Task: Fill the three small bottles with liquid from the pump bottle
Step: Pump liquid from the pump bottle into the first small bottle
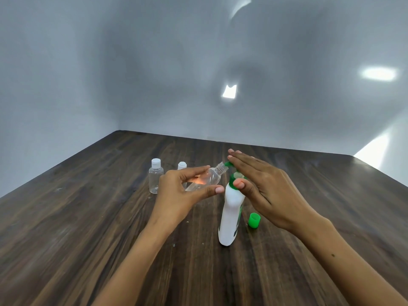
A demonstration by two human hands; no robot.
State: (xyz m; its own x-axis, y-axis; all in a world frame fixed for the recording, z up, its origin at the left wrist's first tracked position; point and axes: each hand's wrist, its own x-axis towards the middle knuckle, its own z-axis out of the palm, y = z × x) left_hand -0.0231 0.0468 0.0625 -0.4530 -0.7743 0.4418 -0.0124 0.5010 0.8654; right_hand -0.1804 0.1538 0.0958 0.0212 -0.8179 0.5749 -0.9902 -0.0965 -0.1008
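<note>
A white pump bottle (230, 215) with a green pump head stands upright on the dark wooden table (88, 228). My right hand (265, 186) lies flat over the pump head with straight fingers, and the green nozzle tip (228, 164) pokes out beneath them. My left hand (183, 191) grips a clear uncapped small bottle (209, 178), tilted with its threaded mouth right at the nozzle. Two more clear small bottles stand behind: one with a white cap (155, 175), another (182, 166) partly hidden by my left hand.
A loose green cap (254, 220) lies on the table just right of the pump bottle, under my right wrist. Grey walls close off the table at the back and left. Bare wood stretches across the front.
</note>
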